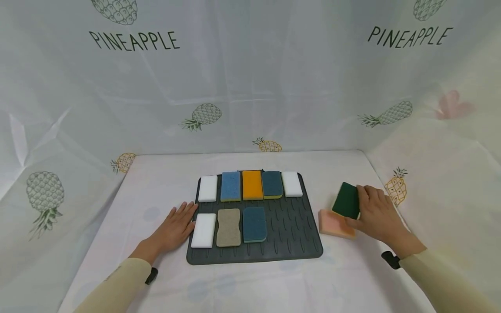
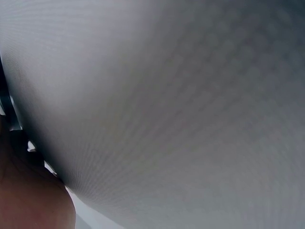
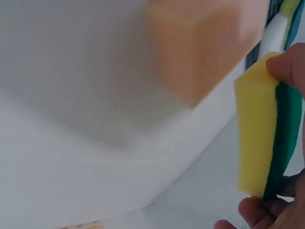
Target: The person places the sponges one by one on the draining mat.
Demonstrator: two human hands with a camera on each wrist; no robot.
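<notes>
My right hand (image 1: 377, 213) pinches a green-and-yellow scouring sponge (image 3: 257, 138) between thumb and fingers, the dark green side facing up in the head view. Just below it a peach-coloured sponge (image 1: 335, 224) lies on the table, partly overlapped by the held one. On the left, my left hand (image 1: 174, 228) lies flat with straight fingers, fingertips at the left edge of a dark ribbed mat (image 1: 289, 234). Closest to those fingers on the mat is a white sponge (image 1: 203, 230). The left wrist view is mostly filled by a blurred pale surface.
Along the mat's back row lie a white sponge (image 1: 208, 188), a blue one (image 1: 231, 186), an orange one (image 1: 252, 185), a dark blue one (image 1: 272, 184) and another white one (image 1: 292, 184). In front are a beige sponge (image 1: 228, 227) and a dark blue sponge (image 1: 254, 224). Pineapple-print sheeting (image 1: 250, 78) surrounds the table.
</notes>
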